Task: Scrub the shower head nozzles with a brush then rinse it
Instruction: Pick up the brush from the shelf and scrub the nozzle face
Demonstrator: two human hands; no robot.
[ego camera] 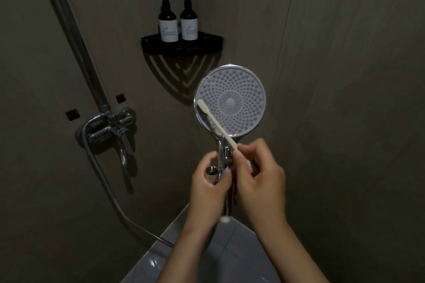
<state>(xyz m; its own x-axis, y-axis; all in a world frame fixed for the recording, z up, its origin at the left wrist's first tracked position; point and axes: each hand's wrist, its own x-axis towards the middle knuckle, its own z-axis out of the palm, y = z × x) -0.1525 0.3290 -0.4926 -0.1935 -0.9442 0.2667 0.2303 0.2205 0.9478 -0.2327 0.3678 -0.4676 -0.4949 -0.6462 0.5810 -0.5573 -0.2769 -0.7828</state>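
A round chrome shower head (pixel 232 103) with a pale nozzle face points toward me, held upright in the middle of the view. My left hand (pixel 207 188) grips its chrome handle near the threaded end. My right hand (pixel 259 174) pinches the handle of a white toothbrush (pixel 216 122). The brush slants up to the left, its bristle end lying against the lower left rim of the nozzle face.
A chrome mixer tap (pixel 110 128) with riser pipe and hose (pixel 110 193) is mounted on the left wall. A black corner shelf (pixel 181 46) carries two dark pump bottles (pixel 178 20). Pale floor tiles (pixel 230 255) show below my arms.
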